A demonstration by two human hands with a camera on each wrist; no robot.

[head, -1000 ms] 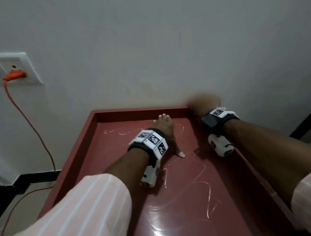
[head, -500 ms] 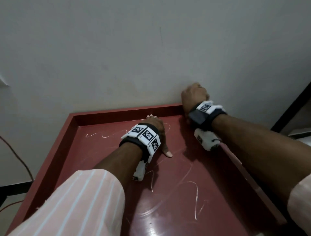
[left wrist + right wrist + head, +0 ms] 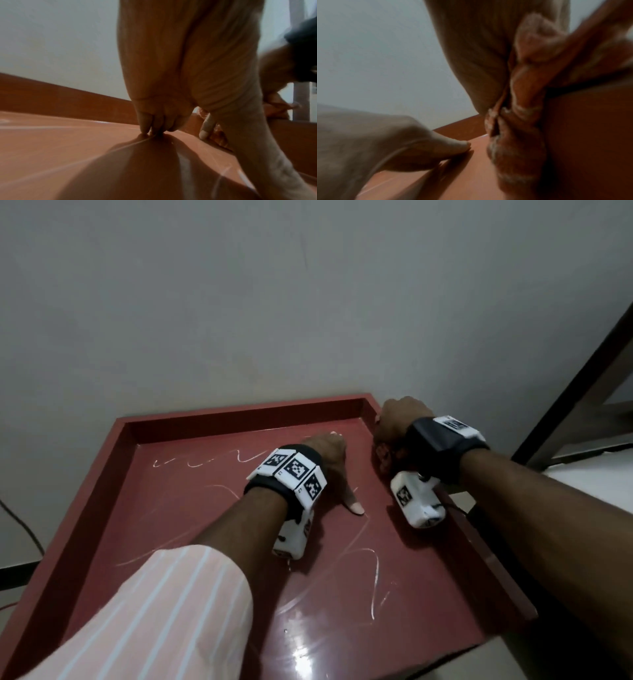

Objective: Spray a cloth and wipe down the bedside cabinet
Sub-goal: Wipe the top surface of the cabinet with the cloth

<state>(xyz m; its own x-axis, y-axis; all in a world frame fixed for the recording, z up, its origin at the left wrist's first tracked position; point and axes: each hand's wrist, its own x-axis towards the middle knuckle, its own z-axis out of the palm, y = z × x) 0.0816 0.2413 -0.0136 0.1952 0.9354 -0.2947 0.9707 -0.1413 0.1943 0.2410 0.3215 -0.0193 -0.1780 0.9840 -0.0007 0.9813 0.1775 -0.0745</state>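
The cloth (image 3: 518, 135), orange, is bunched in my right hand (image 3: 397, 419), fingers curled round it, against the far right rim of the red cabinet top (image 3: 428, 604). My left hand (image 3: 325, 453) rests spread on the top just left, fingertips (image 3: 144, 127) touching, holding nothing.

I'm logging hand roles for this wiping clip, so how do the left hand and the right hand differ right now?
The left hand rests on its fingertips mid-top of the cabinet, holding nothing; the right hand grips a bunched orange cloth. The left hand sits inside the raised rim, while the right hand is at the back right corner. Both wear wrist bands with black-and-white markers.
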